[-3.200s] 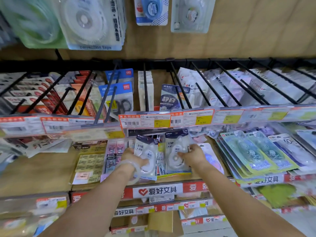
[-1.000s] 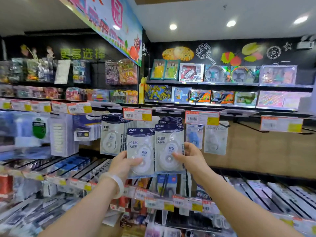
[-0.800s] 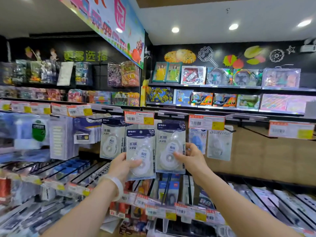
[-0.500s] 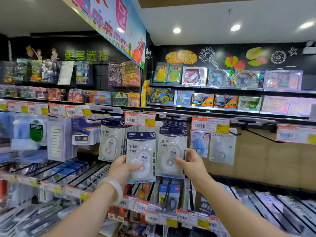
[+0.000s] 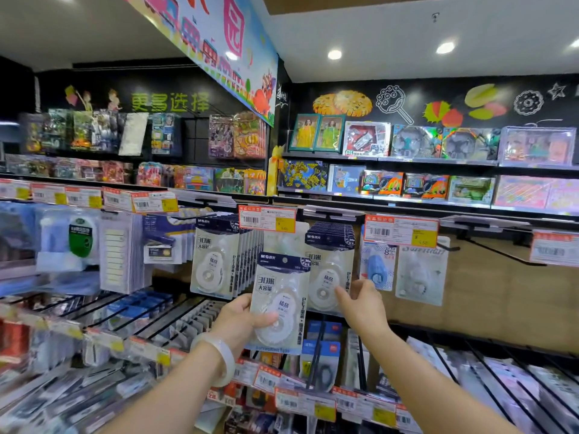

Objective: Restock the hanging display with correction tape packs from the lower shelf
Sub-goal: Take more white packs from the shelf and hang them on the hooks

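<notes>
Head view shows the left hand [image 5: 241, 321] gripping a correction tape pack [image 5: 282, 303] upright, just below the orange price tag [image 5: 267, 218]. Right of that tag, the right hand [image 5: 360, 305] pinches the lower edge of a second pack [image 5: 329, 274] hanging among the packs there.

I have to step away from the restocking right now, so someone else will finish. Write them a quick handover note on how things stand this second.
Left hand: grips one correction tape pack, held up in front of the display, not yet hung.
Right hand: fingers pinch the lower edge of a second pack at the front of the right-hand stack under the price tag; whether it is fully on its hook cannot be seen.
Left-hand stack of the same packs already hangs full.
Left to do: seat the right pack, hang the left one, fetch more from the lower shelf if needed.
</notes>
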The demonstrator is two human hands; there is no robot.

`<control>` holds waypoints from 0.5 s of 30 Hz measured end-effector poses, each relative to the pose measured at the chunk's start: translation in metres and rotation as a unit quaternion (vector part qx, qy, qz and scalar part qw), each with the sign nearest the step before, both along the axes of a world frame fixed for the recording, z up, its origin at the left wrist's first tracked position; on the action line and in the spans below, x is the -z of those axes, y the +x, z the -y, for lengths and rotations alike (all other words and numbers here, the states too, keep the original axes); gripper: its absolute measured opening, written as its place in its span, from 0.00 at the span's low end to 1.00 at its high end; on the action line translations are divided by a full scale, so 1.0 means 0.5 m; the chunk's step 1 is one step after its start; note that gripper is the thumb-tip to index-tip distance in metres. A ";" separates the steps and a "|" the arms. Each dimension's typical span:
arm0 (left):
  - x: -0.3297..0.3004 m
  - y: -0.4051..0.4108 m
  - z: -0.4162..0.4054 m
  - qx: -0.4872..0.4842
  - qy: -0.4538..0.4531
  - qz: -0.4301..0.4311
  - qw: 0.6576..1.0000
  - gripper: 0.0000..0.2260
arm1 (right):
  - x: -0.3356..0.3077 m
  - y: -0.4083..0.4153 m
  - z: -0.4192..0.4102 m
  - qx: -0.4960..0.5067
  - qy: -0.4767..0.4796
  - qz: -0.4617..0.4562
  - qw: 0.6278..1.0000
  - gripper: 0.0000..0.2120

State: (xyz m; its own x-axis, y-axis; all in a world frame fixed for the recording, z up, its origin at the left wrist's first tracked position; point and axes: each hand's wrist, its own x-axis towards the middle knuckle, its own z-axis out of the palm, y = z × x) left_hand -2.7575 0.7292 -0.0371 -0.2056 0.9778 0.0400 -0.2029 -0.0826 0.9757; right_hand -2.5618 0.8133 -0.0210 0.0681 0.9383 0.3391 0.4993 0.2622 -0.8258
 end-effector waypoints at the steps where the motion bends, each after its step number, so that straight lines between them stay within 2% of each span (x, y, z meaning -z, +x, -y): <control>1: 0.001 0.006 0.001 0.005 -0.001 -0.002 1.000 0.14 | 0.000 0.005 0.003 0.011 0.000 0.000 1.000 0.24; 4: 0.004 0.027 0.005 0.018 -0.006 -0.002 1.000 0.15 | 0.000 0.019 0.026 0.004 0.013 -0.001 1.000 0.21; 7: 0.004 0.048 0.008 0.022 -0.001 0.003 1.000 0.15 | 0.009 0.023 0.060 -0.081 0.013 -0.039 0.996 0.16; 9: 0.002 0.066 0.013 0.020 0.009 0.006 1.000 0.14 | 0.017 0.024 0.083 -0.141 -0.013 -0.052 0.989 0.18; 11: 0.001 0.084 0.020 0.015 0.015 0.001 1.000 0.13 | 0.027 0.026 0.100 -0.181 -0.046 -0.034 0.982 0.20; 15: 0.008 0.109 0.033 0.014 0.018 -0.025 0.999 0.15 | 0.052 0.035 0.119 -0.185 -0.048 -0.002 0.982 0.14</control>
State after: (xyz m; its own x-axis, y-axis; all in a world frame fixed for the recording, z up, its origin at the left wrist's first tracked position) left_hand -2.7030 0.7129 -0.0412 -0.1760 0.9808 0.0845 -0.1573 -0.1127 0.9811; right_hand -2.5442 0.7539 -0.0469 -0.2815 0.9268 0.2485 0.3821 0.3458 -0.8570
